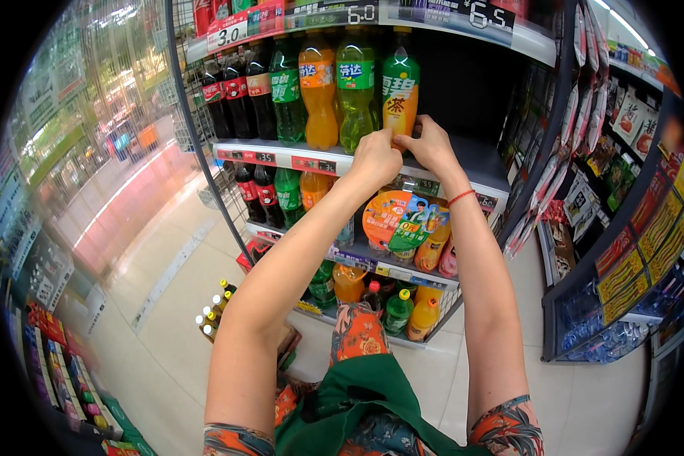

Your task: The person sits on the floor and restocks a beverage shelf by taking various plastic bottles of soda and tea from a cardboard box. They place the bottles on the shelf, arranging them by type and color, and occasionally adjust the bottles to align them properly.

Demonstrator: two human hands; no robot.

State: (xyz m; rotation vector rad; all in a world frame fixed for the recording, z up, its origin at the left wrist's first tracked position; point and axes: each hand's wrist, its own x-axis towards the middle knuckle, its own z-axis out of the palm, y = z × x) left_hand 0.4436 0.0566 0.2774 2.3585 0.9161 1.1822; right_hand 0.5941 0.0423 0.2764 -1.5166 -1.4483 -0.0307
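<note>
My left hand (375,158) and right hand (432,144) were both closed around the bottom of the green tea bottle (400,90). It stood upright on the shelf (475,159), just beside a light green soda bottle (356,87).

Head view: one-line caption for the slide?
Both hands, left hand and right hand, grasp a green-labelled tea bottle on a shop drinks shelf.

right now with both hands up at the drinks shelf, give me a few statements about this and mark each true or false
1. Both hands, left hand and right hand, are at the base of the green-and-orange bottle. True.
2. That bottle lies on its side. False: it stands upright on the shelf.
3. A red band is on the right wrist. True.
4. The orange soda bottle stands right of the held bottle. False: it stands to its left.
</note>
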